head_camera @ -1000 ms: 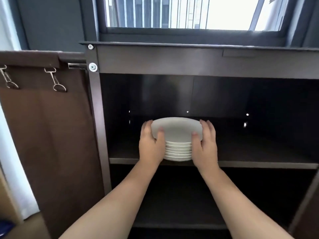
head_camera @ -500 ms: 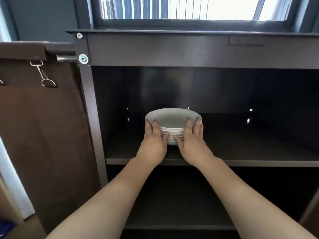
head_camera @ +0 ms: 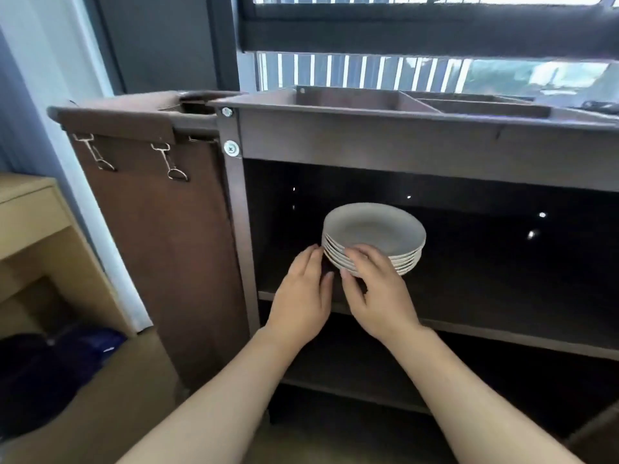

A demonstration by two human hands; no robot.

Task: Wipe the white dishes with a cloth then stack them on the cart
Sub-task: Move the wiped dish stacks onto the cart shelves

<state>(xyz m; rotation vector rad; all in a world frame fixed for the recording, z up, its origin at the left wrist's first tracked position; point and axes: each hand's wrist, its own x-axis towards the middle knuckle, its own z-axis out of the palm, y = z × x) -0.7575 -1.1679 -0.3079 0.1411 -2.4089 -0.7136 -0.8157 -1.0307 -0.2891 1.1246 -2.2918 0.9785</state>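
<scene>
Evidently the stack of white dishes [head_camera: 373, 237] is sitting on the upper shelf [head_camera: 502, 316] of the dark cart [head_camera: 402, 145], towards the shelf's left end and near its front edge, where both arms are reaching it easily. The right grip [head_camera: 378, 293], a bare hand, is curling its fingers over the front rims while the thumb is tucking in low against the bottom dishes. It seems to be pinching the pile from the front, and I am judging this as a steadying hold meant to line the rims up. The left grip [head_camera: 303, 296] is lying loose and nearly flat, holding nothing. Its fingers are fairly straight, with the tips just beside the pile's left edge, though whether they are touching it I cannot tell. No cloth is showing, so the stacking step looks to be the one in hand, not the wiping.

Around this, the shelf is looking dark and smooth. A lower shelf [head_camera: 368, 373] is running beneath it, and a divided tray [head_camera: 351, 100] is forming the cart's top. A brown bag [head_camera: 160, 246] is hanging from metal clips [head_camera: 174, 162] on the cart's left side. Behind, a window [head_camera: 418, 72] is letting in daylight through vertical bars. At the left a pale wooden cupboard [head_camera: 30, 212] is standing by the wall, and a dark blue bag [head_camera: 50, 373] is lying on the floor [head_camera: 100, 430] below it.
</scene>
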